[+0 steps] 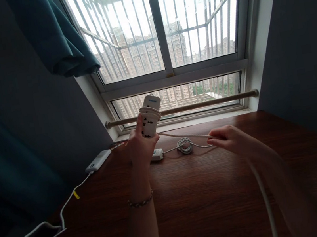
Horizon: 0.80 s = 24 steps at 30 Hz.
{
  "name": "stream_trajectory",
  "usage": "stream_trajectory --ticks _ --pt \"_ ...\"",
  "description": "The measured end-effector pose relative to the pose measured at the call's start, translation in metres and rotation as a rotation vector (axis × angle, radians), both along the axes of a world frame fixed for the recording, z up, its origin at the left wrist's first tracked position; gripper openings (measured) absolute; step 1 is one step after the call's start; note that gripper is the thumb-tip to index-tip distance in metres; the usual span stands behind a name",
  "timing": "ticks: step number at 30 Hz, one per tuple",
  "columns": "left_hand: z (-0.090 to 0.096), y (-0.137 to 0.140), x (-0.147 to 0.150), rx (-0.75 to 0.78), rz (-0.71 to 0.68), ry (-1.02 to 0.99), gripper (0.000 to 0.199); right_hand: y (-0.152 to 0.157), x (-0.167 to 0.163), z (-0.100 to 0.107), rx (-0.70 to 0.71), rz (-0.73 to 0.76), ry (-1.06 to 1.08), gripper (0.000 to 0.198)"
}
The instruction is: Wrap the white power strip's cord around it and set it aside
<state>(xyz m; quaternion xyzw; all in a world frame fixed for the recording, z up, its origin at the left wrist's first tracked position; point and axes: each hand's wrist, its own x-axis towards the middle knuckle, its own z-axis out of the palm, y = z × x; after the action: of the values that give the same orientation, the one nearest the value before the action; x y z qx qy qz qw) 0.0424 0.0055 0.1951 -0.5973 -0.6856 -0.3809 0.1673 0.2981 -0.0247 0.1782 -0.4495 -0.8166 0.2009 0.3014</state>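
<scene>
My left hand (142,143) grips a white power strip (149,123) and holds it up, tilted, above the desk. Dark socket holes show on its face, and turns of white cable are wrapped around its middle. From the strip a white cable (183,135) runs right to my right hand (229,139), whose fingers are closed on it. The cable's free length hangs below that hand toward the bottom of the view. Behind my left hand, partly hidden, a small white block (157,154) lies on the desk, with a thin cord leading to a coiled white cable (184,145).
The brown wooden desk (201,199) reaches to the window sill. Another white power strip (99,160) lies at the left edge, its cable trailing down left. A horizontal rail (204,104) crosses the window. A blue curtain (59,46) hangs at upper left.
</scene>
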Motion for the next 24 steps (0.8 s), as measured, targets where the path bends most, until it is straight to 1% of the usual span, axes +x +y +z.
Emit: stream_trajectory --ticks 1,2,4,5,7,9,10,12,14,17,18,20,21,24 --pt "-0.002 0.002 -0.004 -0.047 -0.019 0.056 0.079 -0.008 -0.001 0.005 0.158 -0.059 -0.063 0.033" --pt "-0.003 0.003 -0.006 -0.106 -0.051 0.110 0.080 -0.016 -0.002 0.010 0.283 -0.096 -0.123 0.032" --pt "-0.006 0.003 -0.008 -0.248 -0.173 0.207 0.081 -0.031 -0.005 0.017 0.468 -0.107 -0.219 0.027" --pt "-0.008 0.002 -0.007 -0.329 -0.261 0.238 0.081 -0.037 -0.007 0.020 0.544 -0.106 -0.250 0.025" --pt "-0.010 0.000 -0.002 -0.512 -0.483 0.251 0.081 -0.044 -0.006 0.022 0.675 -0.114 -0.267 0.022" --pt "-0.012 -0.003 0.006 -0.698 -0.726 0.211 0.081 -0.045 -0.002 0.023 0.757 -0.142 -0.227 0.021" --pt "-0.012 -0.004 0.010 -0.769 -0.834 0.181 0.081 -0.044 0.002 0.024 0.769 -0.154 -0.195 0.021" --pt "-0.011 -0.008 0.018 -0.844 -1.029 0.114 0.078 -0.040 0.012 0.025 0.743 -0.181 -0.113 0.023" --pt "-0.007 -0.014 0.023 -0.868 -1.197 0.023 0.072 -0.032 0.021 0.025 0.688 -0.217 -0.006 0.025" --pt "-0.001 -0.022 0.028 -0.956 -1.407 -0.172 0.071 -0.015 0.026 0.021 0.579 -0.238 0.148 0.026" --pt "0.001 -0.025 0.029 -0.985 -1.446 -0.234 0.073 -0.009 0.024 0.018 0.530 -0.219 0.180 0.027" --pt "0.002 -0.030 0.032 -0.994 -1.472 -0.329 0.075 0.001 0.015 0.011 0.402 -0.146 0.219 0.029" --pt "0.003 -0.032 0.033 -0.972 -1.476 -0.364 0.074 0.005 0.010 0.007 0.324 -0.105 0.231 0.030" --pt "0.004 -0.037 0.040 -0.843 -1.501 -0.484 0.068 0.011 -0.004 -0.003 0.060 -0.016 0.295 0.033"
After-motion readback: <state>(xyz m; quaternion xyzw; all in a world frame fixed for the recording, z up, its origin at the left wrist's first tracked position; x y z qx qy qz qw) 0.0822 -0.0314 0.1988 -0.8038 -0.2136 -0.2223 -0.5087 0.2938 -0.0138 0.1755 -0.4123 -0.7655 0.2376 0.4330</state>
